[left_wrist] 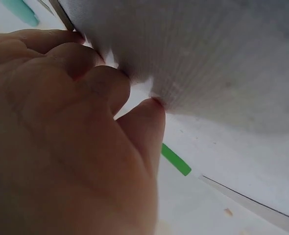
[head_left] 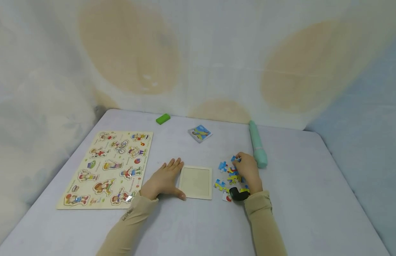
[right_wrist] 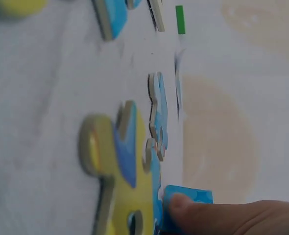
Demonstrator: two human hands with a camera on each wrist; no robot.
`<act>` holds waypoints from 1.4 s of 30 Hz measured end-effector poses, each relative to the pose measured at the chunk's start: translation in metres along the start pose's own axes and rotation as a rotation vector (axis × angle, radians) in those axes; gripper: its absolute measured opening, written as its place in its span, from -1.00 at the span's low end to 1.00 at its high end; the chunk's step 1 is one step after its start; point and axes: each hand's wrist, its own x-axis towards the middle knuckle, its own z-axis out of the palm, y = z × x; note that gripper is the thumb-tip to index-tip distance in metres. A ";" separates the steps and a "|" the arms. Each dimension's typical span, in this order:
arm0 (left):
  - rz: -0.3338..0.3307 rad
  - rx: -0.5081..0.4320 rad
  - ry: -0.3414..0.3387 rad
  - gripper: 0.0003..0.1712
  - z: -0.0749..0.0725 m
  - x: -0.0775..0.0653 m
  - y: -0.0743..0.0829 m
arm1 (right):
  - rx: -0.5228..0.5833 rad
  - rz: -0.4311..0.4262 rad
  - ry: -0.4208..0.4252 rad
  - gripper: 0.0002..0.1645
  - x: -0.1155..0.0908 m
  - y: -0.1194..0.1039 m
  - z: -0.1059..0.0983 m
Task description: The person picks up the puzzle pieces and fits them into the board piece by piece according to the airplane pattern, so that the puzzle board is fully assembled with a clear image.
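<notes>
My left hand [head_left: 164, 180] lies on the table with its fingers spread, along the left side of a cream puzzle frame [head_left: 212, 183] whose inside is bare. Its thumb reaches the frame's lower left corner, and in the left wrist view the fingertips [left_wrist: 152, 105] press down on the pale cloth. Over a loose heap of jigsaw pieces [head_left: 221, 185], my right hand [head_left: 248, 170] pinches a blue puzzle piece [right_wrist: 201, 196] with its thumb on it. A yellow and blue piece [right_wrist: 120, 166] lies close to that thumb in the right wrist view.
A wooden board of sports figures [head_left: 114, 174] lies at the left. Behind the frame are a picture card [head_left: 200, 133] and a green block [head_left: 163, 118]. A mint-green rolled thing [head_left: 258, 145] lies right of the pieces. Hanging cloth [head_left: 217, 81] encloses the table's back and sides.
</notes>
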 end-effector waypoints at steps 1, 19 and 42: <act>-0.002 0.000 0.002 0.46 0.001 0.000 0.000 | 0.015 -0.002 0.003 -0.69 -0.001 0.000 0.000; -0.007 0.002 -0.006 0.44 -0.001 -0.003 -0.003 | 0.738 0.050 -0.332 -0.57 -0.003 -0.037 0.013; -0.001 -0.002 0.005 0.43 0.000 -0.001 0.000 | 0.509 -0.068 -0.280 -0.85 -0.034 -0.108 0.076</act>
